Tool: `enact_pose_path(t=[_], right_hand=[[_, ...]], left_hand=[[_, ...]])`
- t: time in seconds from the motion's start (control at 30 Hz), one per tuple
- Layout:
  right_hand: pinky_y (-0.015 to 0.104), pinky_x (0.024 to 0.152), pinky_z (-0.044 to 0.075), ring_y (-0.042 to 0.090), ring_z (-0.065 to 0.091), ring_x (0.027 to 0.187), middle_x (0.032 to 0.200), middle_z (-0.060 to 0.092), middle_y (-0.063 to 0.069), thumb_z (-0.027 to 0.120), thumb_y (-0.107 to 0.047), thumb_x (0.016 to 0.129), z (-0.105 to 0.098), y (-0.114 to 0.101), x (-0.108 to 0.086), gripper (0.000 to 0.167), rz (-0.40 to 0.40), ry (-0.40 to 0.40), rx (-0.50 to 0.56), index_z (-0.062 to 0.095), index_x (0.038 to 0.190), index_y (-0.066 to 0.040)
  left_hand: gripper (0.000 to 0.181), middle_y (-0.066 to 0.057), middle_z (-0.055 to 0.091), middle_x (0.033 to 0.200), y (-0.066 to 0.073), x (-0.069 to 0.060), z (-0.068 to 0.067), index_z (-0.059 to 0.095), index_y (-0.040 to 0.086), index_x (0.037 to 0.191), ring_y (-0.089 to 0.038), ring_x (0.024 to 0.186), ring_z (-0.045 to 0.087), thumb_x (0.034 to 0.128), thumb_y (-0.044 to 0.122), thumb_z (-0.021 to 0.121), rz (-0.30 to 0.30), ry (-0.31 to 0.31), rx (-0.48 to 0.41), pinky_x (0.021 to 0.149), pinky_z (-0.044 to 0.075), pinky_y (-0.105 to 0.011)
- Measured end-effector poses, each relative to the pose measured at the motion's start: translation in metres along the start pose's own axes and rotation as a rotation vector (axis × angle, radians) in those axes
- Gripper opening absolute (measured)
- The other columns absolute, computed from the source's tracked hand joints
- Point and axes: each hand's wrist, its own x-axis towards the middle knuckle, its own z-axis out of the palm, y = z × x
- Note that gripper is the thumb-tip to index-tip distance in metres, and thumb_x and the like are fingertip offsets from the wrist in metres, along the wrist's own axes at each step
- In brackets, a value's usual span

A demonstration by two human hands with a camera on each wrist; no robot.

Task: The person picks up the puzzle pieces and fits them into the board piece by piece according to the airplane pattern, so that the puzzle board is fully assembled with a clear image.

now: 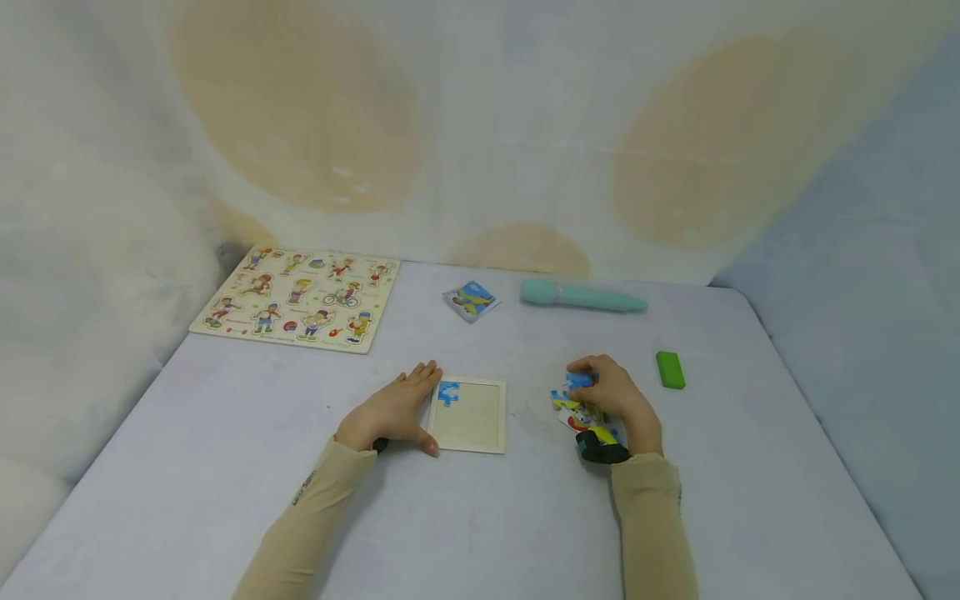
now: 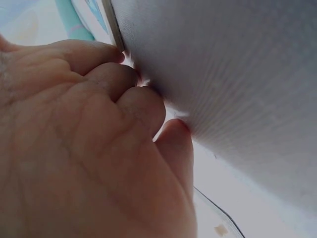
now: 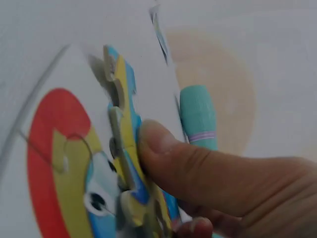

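A square wooden puzzle tray [image 1: 467, 447] lies flat on the table, with one blue jigsaw piece [image 1: 447, 393] in its upper left corner. My left hand [image 1: 396, 407] rests along the tray's left side, fingers and thumb spread, the thumb by its lower left corner. In the left wrist view its fingertips [image 2: 143, 106] touch the table. To the right of the tray, my right hand [image 1: 617, 393] pinches a blue puzzle piece [image 1: 579, 381] above a small pile of colourful pieces [image 1: 577, 419]. The right wrist view has the thumb [image 3: 161, 141] against blue and yellow pieces; the other fingers are mostly hidden.
Behind the tray lies a small picture card [image 1: 472, 300], with a teal pen-shaped object [image 1: 581, 296] to its right. A green block [image 1: 671, 370] sits right of my right hand. At the back left is a wooden board with sports figures [image 1: 296, 296]. Cloth walls [image 1: 480, 125] enclose the table.
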Motion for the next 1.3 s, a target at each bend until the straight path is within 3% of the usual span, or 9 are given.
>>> enact_pose_path(t=[0.23,0.33,0.53,0.77,1.0,1.3], right_hand=[[0.046,0.091,0.045,0.033,0.051,0.100,0.123,0.049,0.023,0.069,-0.018,0.089,0.003,0.000,0.000,0.033,0.000,0.161,-0.040,0.063,0.116,0.000],[0.044,0.089,0.045,0.031,0.051,0.098,0.124,0.051,0.021,0.067,-0.018,0.089,0.003,0.004,0.002,0.036,-0.017,0.197,-0.054,0.061,0.120,0.000],[0.036,0.081,0.043,0.028,0.050,0.094,0.132,0.049,0.021,0.058,-0.011,0.095,0.002,0.013,0.005,0.041,-0.038,0.174,-0.086,0.053,0.135,-0.001],[0.051,0.097,0.043,0.035,0.049,0.106,0.137,0.039,0.026,0.055,-0.008,0.094,0.003,0.010,0.006,0.040,-0.037,0.156,-0.071,0.054,0.134,-0.003],[0.030,0.069,0.042,0.025,0.052,0.083,0.120,0.057,0.021,0.059,-0.012,0.094,0.004,0.011,0.008,0.033,-0.001,0.203,-0.073,0.059,0.126,-0.009],[0.034,0.074,0.047,0.030,0.058,0.095,0.124,0.061,0.021,0.054,-0.016,0.098,0.004,0.012,0.003,0.032,0.019,0.269,-0.018,0.062,0.129,-0.015]], left_hand=[[0.121,-0.017,0.012,0.162,-0.001,0.000,-0.001,0.019,-0.001,0.153,-0.033,0.152,0.009,0.0631,0.038,0.090,0.001,0.000,0.000,0.123,0.012,-0.050],[0.121,-0.017,0.012,0.163,-0.001,0.001,0.000,0.019,0.000,0.153,-0.033,0.152,0.009,0.0634,0.038,0.090,0.001,-0.002,-0.001,0.124,0.011,-0.050],[0.121,-0.016,0.011,0.163,-0.003,0.001,0.001,0.019,0.000,0.153,-0.032,0.152,0.009,0.0633,0.039,0.089,0.003,0.000,-0.003,0.123,0.011,-0.050],[0.121,-0.016,0.011,0.163,-0.003,0.002,0.000,0.019,0.001,0.154,-0.031,0.152,0.008,0.0631,0.039,0.089,-0.008,0.000,-0.001,0.124,0.011,-0.049],[0.121,-0.014,0.010,0.163,-0.002,0.001,0.000,0.018,0.002,0.154,-0.030,0.152,0.007,0.0633,0.040,0.089,-0.014,-0.005,-0.001,0.124,0.010,-0.049],[0.122,-0.015,0.011,0.163,-0.001,0.000,0.000,0.018,0.002,0.154,-0.031,0.152,0.008,0.0628,0.039,0.090,-0.006,-0.003,0.003,0.124,0.010,-0.050]])
